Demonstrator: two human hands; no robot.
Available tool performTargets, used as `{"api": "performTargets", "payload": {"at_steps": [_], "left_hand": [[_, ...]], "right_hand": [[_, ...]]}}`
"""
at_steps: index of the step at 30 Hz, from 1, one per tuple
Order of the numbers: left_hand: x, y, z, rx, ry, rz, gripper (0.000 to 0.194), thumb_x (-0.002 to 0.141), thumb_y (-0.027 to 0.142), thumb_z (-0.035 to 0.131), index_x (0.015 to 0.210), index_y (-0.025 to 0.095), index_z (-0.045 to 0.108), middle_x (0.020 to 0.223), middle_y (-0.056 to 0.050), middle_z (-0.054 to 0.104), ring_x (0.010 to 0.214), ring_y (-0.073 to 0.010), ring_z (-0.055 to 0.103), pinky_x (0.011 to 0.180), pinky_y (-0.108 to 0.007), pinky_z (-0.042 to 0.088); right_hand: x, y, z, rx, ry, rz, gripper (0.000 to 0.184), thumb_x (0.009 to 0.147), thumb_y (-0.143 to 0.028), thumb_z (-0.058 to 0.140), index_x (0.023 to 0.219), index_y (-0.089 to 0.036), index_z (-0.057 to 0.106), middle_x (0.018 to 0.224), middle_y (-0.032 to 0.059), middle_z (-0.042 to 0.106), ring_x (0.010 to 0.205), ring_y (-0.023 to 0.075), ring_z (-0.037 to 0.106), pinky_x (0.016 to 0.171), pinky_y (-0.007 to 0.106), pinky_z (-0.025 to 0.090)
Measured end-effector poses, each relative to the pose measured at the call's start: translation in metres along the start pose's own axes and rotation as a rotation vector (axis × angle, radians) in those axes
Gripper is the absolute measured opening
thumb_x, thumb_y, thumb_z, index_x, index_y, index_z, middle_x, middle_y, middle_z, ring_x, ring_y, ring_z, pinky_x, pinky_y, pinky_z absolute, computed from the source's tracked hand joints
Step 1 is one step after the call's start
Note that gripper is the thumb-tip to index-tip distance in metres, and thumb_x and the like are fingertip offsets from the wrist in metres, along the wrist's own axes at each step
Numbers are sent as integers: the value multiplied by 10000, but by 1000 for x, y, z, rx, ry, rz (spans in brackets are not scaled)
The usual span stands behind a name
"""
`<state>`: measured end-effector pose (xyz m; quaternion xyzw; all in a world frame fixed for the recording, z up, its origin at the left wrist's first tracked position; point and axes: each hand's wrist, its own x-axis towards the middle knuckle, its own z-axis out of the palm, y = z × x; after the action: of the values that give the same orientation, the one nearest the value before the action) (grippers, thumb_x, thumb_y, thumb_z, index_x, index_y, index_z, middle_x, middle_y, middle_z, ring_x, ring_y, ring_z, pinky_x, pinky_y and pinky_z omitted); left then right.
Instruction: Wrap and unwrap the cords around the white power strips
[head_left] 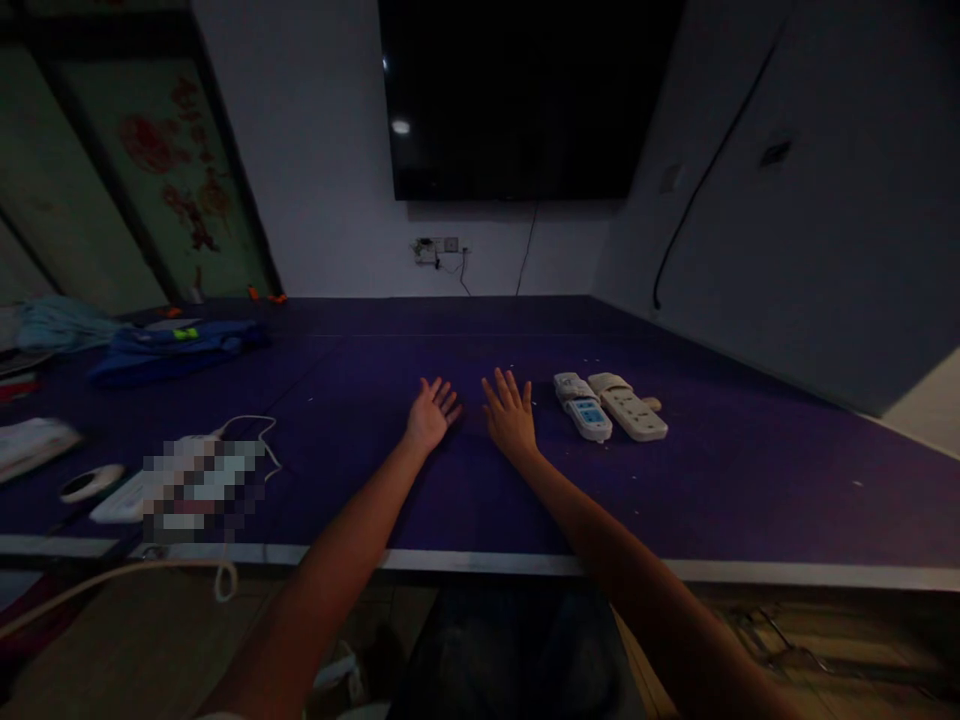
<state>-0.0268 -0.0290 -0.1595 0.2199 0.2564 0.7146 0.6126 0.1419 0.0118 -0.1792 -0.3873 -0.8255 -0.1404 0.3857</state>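
Palm up, my left hand is held over the middle of the purple tabletop, its fingers spread and nothing in it. Beside it, my right hand is palm down with fingers apart, also holding nothing. Nearest to the right hand is a white power strip with a blue label and its cord bundled at the far end. A second white power strip lies just right of that one, sockets facing up, its cord folded behind it. Neither hand touches the strips.
At the left are a white cable, a partly blurred pale device, a small oval white object and blue cloth. A large dark television hangs on the back wall. The table's white front edge runs below my forearms.
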Motion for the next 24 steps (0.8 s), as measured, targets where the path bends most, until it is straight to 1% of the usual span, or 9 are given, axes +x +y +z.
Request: {"api": "performTargets", "payload": {"at_steps": [2, 5, 10, 12, 14, 16, 18, 20, 24], "left_hand": [[3, 5, -4, 45, 57, 67, 104, 815, 257, 558, 806, 176, 623, 1151, -72, 605, 1008, -163, 579, 863, -307, 439], [6, 10, -10, 48, 81, 97, 72, 798, 146, 562, 745, 148, 610, 1153, -80, 611, 1049, -154, 567, 888, -282, 422], [9, 16, -13, 44, 111, 107, 96, 832, 220, 542, 787, 166, 608, 1056, -64, 654, 990, -143, 597, 845, -281, 447], [12, 18, -13, 38, 121, 107, 199, 857, 337, 503, 787, 176, 596, 955, -57, 673, 894, -134, 622, 756, -258, 474], [16, 20, -14, 34, 134, 107, 312, 857, 443, 466, 730, 176, 564, 771, -39, 663, 697, -107, 617, 600, -209, 462], [18, 21, -16, 38, 151, 106, 388, 838, 493, 470, 611, 179, 477, 530, 17, 543, 450, -64, 491, 432, -170, 358], [20, 22, -19, 49, 168, 98, 475, 825, 523, 469, 518, 188, 332, 388, 68, 340, 321, -41, 290, 344, -176, 216], [19, 23, -22, 66, 179, 82, 528, 830, 546, 436, 499, 197, 219, 362, 85, 208, 301, -40, 174, 329, -195, 131], [17, 24, -22, 114, 180, 52, 526, 863, 501, 401, 503, 202, 161, 368, 84, 154, 308, -45, 132, 343, -211, 92]], "right_hand": [[-2, 7, 4, 19, 31, 77, 336, 873, -192, 391, 1118, -186, 621, 1302, 109, 505, 1286, 272, 323, 1059, 562, 133], [-6, 13, 6, 36, 75, 159, 293, 849, -162, 411, 863, -205, 701, 1087, 86, 636, 1177, 266, 439, 1045, 543, 184], [-6, 11, 3, 37, 85, 114, 281, 872, -200, 410, 844, -204, 689, 1067, 66, 652, 1120, 243, 482, 1023, 479, 237], [-5, 11, 1, 34, 126, 139, 288, 889, -236, 394, 901, -201, 679, 1081, 72, 647, 1091, 235, 498, 999, 456, 267], [-5, 12, -2, 32, 163, 188, 305, 893, -262, 379, 984, -179, 659, 1080, 95, 644, 1046, 234, 519, 954, 430, 313], [-6, 16, -5, 41, 181, 222, 329, 880, -245, 371, 1056, -149, 631, 1069, 117, 641, 995, 231, 540, 894, 386, 361], [-8, 20, -7, 52, 186, 246, 349, 842, -170, 361, 1063, -135, 628, 1042, 120, 647, 943, 219, 559, 830, 335, 390], [-11, 23, -9, 44, 156, 291, 354, 785, -96, 354, 944, -140, 667, 951, 110, 666, 861, 201, 577, 754, 291, 398], [-16, 24, -12, -57, 30, 395, 289, 743, -88, 384, 670, -159, 655, 725, 83, 659, 673, 171, 569, 581, 250, 333]]}}
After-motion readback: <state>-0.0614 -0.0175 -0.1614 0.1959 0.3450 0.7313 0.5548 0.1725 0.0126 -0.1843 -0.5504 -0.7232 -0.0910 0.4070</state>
